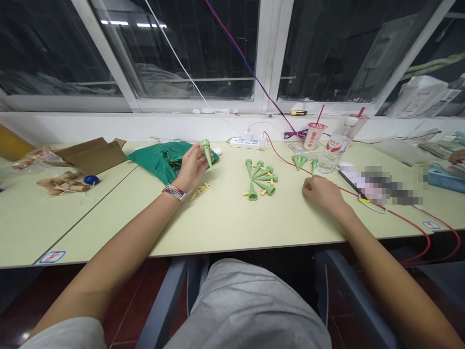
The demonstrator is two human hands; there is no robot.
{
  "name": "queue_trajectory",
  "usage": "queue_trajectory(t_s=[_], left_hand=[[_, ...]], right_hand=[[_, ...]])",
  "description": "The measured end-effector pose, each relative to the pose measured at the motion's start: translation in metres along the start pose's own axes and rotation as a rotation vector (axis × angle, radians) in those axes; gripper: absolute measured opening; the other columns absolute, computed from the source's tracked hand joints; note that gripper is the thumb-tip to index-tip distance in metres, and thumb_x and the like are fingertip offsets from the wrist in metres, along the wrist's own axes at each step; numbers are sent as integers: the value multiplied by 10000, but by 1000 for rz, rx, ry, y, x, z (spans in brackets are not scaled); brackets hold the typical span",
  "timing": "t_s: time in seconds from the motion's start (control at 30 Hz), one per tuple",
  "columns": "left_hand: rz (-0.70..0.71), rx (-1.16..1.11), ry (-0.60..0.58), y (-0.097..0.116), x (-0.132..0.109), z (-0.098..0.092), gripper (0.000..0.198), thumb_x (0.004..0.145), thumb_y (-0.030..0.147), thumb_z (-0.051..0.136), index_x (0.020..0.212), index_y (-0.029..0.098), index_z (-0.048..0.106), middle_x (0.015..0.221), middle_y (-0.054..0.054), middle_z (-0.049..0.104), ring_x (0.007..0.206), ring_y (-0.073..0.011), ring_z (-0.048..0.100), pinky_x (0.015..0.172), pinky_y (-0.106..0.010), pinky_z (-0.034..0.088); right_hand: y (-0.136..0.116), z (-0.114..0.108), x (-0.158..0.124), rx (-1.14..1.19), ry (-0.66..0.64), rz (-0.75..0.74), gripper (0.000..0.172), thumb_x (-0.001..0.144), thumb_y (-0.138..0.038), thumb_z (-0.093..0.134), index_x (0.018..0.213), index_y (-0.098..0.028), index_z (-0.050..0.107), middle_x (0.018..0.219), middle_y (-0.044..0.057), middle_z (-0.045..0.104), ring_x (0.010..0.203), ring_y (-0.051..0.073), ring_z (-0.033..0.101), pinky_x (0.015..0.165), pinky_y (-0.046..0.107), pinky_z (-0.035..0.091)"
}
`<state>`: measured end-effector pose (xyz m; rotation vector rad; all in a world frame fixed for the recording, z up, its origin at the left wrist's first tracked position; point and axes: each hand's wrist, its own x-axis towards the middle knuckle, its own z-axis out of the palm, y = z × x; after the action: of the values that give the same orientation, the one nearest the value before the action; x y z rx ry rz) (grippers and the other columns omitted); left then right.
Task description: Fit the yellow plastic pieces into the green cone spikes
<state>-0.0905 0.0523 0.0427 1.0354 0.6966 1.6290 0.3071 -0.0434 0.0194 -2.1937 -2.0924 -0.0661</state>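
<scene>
My left hand (192,167) is raised just above the table and holds a green cone-shaped plastic spike (207,152), wide end up, tip down. Behind it lies a green plastic bag (160,157). Several small yellow pegs (200,189) lie on the table below that hand. A cluster of green spikes (261,178) with yellow pieces among them sits in the middle. My right hand (321,192) rests on the table with fingers curled, holding nothing I can see. Three more green spikes (303,161) lie beyond it.
A white power strip (247,143), a red-and-white cup with a straw (314,134) and a water bottle (334,150) stand by the window. A phone (358,183) and red cable (399,213) lie right. A cardboard box (90,155) sits left.
</scene>
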Motion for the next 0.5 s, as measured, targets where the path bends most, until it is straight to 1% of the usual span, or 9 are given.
queue_trajectory(t_s=[0.1, 0.2, 0.27, 0.33, 0.4, 0.43, 0.5], left_hand=[[30, -29, 59, 9, 11, -14, 276, 758, 281, 888, 942, 214, 693, 857, -33, 704, 734, -148, 676, 693, -262, 590], [22, -43, 114, 9, 17, -23, 268, 749, 294, 891, 905, 225, 684, 839, -37, 699, 737, -158, 663, 680, -266, 590], [14, -52, 132, 7, 19, -27, 255, 752, 292, 887, 887, 228, 680, 841, -41, 693, 745, -163, 657, 685, -280, 586], [4, -63, 140, 5, 20, -29, 245, 760, 285, 880, 883, 228, 677, 856, -42, 687, 755, -164, 654, 702, -296, 579], [-6, -79, 145, 3, 21, -31, 240, 763, 271, 874, 885, 223, 673, 867, -39, 684, 761, -159, 650, 720, -304, 573], [-10, -87, 147, 3, 22, -31, 238, 761, 261, 871, 887, 218, 673, 868, -38, 682, 761, -156, 648, 725, -305, 570], [-19, -101, 155, 4, 22, -32, 235, 755, 241, 866, 886, 207, 674, 867, -37, 678, 755, -151, 642, 727, -304, 566]], right_hand=[[-12, 0, -6, 23, -24, -62, 182, 924, -215, 527, 865, -208, 699, 1010, 102, 721, 879, 238, 667, 628, 300, 353], [-20, -3, -20, 89, -63, -130, 151, 933, -226, 518, 844, -213, 640, 961, 90, 716, 836, 228, 654, 629, 299, 358], [-26, -7, -30, 189, -72, -180, 126, 944, -241, 517, 858, -224, 607, 914, 71, 716, 800, 221, 648, 636, 299, 375], [-38, -14, -34, 357, -64, -280, 100, 960, -254, 516, 894, -235, 589, 881, 44, 718, 774, 209, 647, 657, 295, 405], [-60, -20, -31, 560, -55, -435, 88, 976, -259, 515, 962, -238, 600, 891, 24, 726, 779, 193, 659, 697, 288, 440], [-75, -23, -26, 646, -68, -520, 103, 981, -261, 522, 1011, -236, 617, 909, 18, 731, 794, 187, 668, 721, 285, 456], [-113, -27, -10, 748, -125, -674, 195, 966, -242, 554, 1139, -234, 643, 876, -3, 727, 774, 175, 677, 739, 280, 469]])
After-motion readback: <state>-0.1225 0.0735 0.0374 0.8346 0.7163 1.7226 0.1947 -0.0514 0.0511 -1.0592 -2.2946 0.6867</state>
